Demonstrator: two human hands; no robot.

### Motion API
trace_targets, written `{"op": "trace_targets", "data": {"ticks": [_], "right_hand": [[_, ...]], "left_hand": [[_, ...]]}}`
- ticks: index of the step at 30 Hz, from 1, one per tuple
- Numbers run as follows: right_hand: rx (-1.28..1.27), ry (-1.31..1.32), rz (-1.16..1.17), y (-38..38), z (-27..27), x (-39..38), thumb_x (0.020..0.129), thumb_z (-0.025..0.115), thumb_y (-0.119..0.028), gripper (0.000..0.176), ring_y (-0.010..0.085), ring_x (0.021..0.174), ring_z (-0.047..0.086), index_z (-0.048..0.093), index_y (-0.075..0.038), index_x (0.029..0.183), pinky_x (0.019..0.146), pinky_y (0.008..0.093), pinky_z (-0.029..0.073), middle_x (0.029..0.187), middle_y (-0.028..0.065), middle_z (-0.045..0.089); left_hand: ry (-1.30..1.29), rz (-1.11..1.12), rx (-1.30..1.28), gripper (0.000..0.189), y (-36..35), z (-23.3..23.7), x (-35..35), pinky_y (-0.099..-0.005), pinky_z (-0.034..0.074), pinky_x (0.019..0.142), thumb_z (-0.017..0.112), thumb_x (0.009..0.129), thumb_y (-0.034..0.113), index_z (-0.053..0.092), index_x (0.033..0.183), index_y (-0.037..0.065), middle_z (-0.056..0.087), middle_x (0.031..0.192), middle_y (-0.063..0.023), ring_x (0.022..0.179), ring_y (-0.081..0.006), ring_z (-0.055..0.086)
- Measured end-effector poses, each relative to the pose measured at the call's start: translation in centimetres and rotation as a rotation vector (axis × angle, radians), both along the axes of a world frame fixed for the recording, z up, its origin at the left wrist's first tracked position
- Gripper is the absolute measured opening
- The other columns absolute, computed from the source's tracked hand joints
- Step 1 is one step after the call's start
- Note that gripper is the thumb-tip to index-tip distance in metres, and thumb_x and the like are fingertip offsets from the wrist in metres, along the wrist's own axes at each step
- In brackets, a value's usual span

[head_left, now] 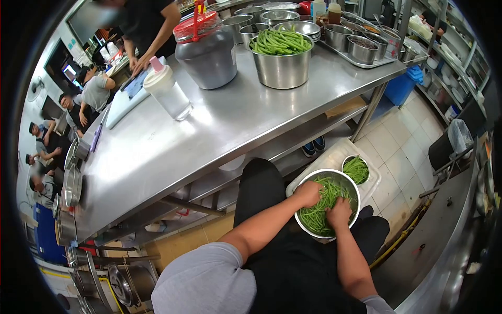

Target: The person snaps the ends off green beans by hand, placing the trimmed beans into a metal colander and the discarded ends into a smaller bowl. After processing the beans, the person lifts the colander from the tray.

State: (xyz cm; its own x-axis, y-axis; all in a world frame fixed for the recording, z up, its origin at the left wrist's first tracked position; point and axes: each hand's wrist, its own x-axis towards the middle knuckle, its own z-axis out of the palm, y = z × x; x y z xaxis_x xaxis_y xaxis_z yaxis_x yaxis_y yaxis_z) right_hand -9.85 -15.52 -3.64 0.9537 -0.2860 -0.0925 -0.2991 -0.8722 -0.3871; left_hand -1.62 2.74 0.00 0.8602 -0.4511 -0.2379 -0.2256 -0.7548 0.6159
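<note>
A wide metal bowl (353,189) of long green beans (316,220) sits low between my knees. My left hand (308,194) reaches in over the far-left rim, fingers curled on some of the beans. From the near-right side comes my right hand (340,212), closed around more beans, with the fingertips partly hidden. Just beyond the bowl, a smaller round container holds more green beans (356,170). Up on the steel table, a deep metal pot (282,72) is heaped with larger-looking green pods (280,42).
The steel table (172,157) runs along my left, bearing a red-lidded tub (206,57), a clear bottle (170,94) and a tray of metal pots (362,49). Across it, a person's hands (140,64) work at a cutting board (128,104). A blue bin (402,86) stands beyond.
</note>
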Motion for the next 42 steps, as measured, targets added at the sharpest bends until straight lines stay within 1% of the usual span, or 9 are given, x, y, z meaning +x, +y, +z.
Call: {"op": "trace_targets", "data": {"ticks": [4, 9, 13, 17, 22, 26, 29, 32, 42], "right_hand": [[-0.111, -0.031, 0.070, 0.1, -1.8, 0.4, 0.082, 0.082, -0.023, 0.043, 0.0416, 0.110, 0.065, 0.064, -0.003, 0.116, 0.094, 0.0545, 0.049, 0.110, 0.0194, 0.068], [0.408, -0.252, -0.074, -1.1, -2.4, 0.9, 0.089, 0.070, -0.003, 0.007, 0.0330, 0.086, 0.073, 0.070, -0.002, 0.095, 0.081, 0.0438, 0.054, 0.092, 0.0161, 0.074], [0.690, -0.363, -0.107, -1.8, -3.1, 1.2, 0.092, 0.069, 0.003, 0.005, 0.0169, 0.076, 0.066, 0.067, 0.000, 0.094, 0.073, 0.0324, 0.053, 0.086, 0.0106, 0.072], [0.728, -0.375, -0.075, -2.0, -2.8, 1.1, 0.093, 0.068, 0.005, 0.011, 0.0142, 0.078, 0.064, 0.066, 0.000, 0.102, 0.074, 0.0294, 0.052, 0.089, 0.0067, 0.071], [1.162, -0.237, -0.080, -2.2, -5.1, 1.2, 0.092, 0.068, 0.006, 0.029, 0.0091, 0.075, 0.058, 0.060, -0.001, 0.119, 0.070, 0.0246, 0.047, 0.084, -0.0012, 0.063], [1.179, -0.040, -0.126, -2.0, -7.1, 0.9, 0.091, 0.069, 0.002, 0.017, 0.0117, 0.078, 0.062, 0.064, -0.002, 0.107, 0.071, 0.0265, 0.049, 0.087, 0.0030, 0.067], [0.847, -0.052, -0.059, -1.5, -7.1, 0.8, 0.092, 0.071, -0.008, 0.010, 0.0159, 0.068, 0.062, 0.065, -0.001, 0.090, 0.063, 0.0339, 0.049, 0.078, 0.0080, 0.068], [0.800, -0.126, -0.098, -1.3, -7.2, 0.9, 0.092, 0.068, 0.000, 0.006, 0.0109, 0.070, 0.060, 0.063, -0.002, 0.093, 0.064, 0.0278, 0.048, 0.080, 0.0027, 0.067], [0.766, -0.326, 0.005, -0.7, -2.4, 0.9, 0.088, 0.075, -0.001, 0.013, 0.0176, 0.079, 0.067, 0.066, 0.000, 0.097, 0.075, 0.0321, 0.054, 0.084, 0.0107, 0.070]], "left_hand": [[-0.027, 0.133, -0.101, 0.030, -1.1, -1.9, 0.4, -0.0507, 0.055, 0.091, 0.075, 0.089, 0.027, 0.075, 0.110, 0.006, 0.074, 0.106, -0.0242, 0.102, -0.0420, 0.070], [0.061, 0.259, -0.213, 0.025, -2.1, -5.6, 0.6, -0.0484, 0.054, 0.088, 0.076, 0.089, 0.026, 0.078, 0.102, 0.004, 0.075, 0.101, -0.0242, 0.099, -0.0417, 0.071], [0.207, 0.209, -0.432, 0.024, -2.6, -5.3, -0.9, -0.0458, 0.054, 0.085, 0.080, 0.086, 0.027, 0.078, 0.096, 0.005, 0.075, 0.096, -0.0222, 0.094, -0.0392, 0.072], [0.054, 0.171, -0.395, 0.026, -2.9, -3.4, -1.8, -0.0448, 0.054, 0.084, 0.081, 0.087, 0.030, 0.077, 0.099, 0.007, 0.075, 0.095, -0.0199, 0.091, -0.0370, 0.072], [0.140, 0.241, -0.410, 0.027, -3.0, -4.6, -1.3, -0.0448, 0.054, 0.083, 0.079, 0.088, 0.030, 0.076, 0.103, 0.008, 0.075, 0.096, -0.0194, 0.090, -0.0363, 0.072], [0.169, 0.259, -0.467, 0.022, -3.0, -4.4, -1.4, -0.0453, 0.055, 0.079, 0.076, 0.090, 0.024, 0.074, 0.098, 0.004, 0.074, 0.092, -0.0216, 0.087, -0.0372, 0.073], [0.147, 0.234, -0.418, 0.024, -3.3, -4.9, -1.2, -0.0461, 0.055, 0.079, 0.077, 0.088, 0.026, 0.074, 0.098, 0.003, 0.075, 0.093, -0.0212, 0.088, -0.0378, 0.073], [0.148, 0.226, -0.394, 0.026, -3.0, -3.6, -1.5, -0.0471, 0.055, 0.080, 0.077, 0.088, 0.028, 0.074, 0.097, 0.004, 0.075, 0.093, -0.0209, 0.089, -0.0388, 0.073], [0.057, 0.225, -0.361, 0.027, -3.4, -3.9, -1.2, -0.0498, 0.055, 0.081, 0.075, 0.084, 0.028, 0.073, 0.098, 0.004, 0.073, 0.094, -0.0241, 0.091, -0.0436, 0.070]]}}
